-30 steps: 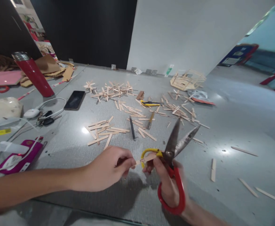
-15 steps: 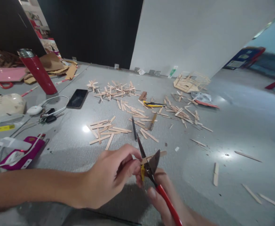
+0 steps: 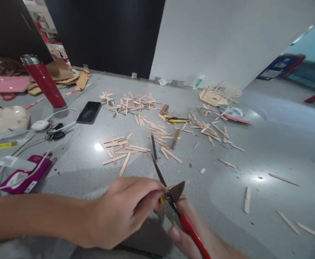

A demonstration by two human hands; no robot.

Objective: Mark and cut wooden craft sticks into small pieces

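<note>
My left hand (image 3: 125, 210) is closed, its thumb and fingertips pinching a wooden craft stick (image 3: 169, 188) low over the table. My right hand (image 3: 191, 219) is wrapped around the red-handled scissors (image 3: 175, 194), whose dark blades stand apart around the stick. A bit of yellow shows between my left fingertips and the scissors' pivot; its nature I cannot make out. Just beyond the blades lie a dark thin rod (image 3: 153, 146) and loose craft sticks (image 3: 125, 149). Part of the held stick is hidden by my fingers and a blade.
Ahead lie a yellow cutter knife (image 3: 176, 119), more sticks (image 3: 135, 103) and a framework of sticks (image 3: 219, 95). At left are a phone (image 3: 89, 112), keys (image 3: 57, 132), a red flask (image 3: 44, 82) and a purple power strip (image 3: 28, 176) with a white cable.
The scissors' blades have spread a little wider. My left hand has moved slightly down, closer to the pivot, and less of the stick shows past the blades.
</note>
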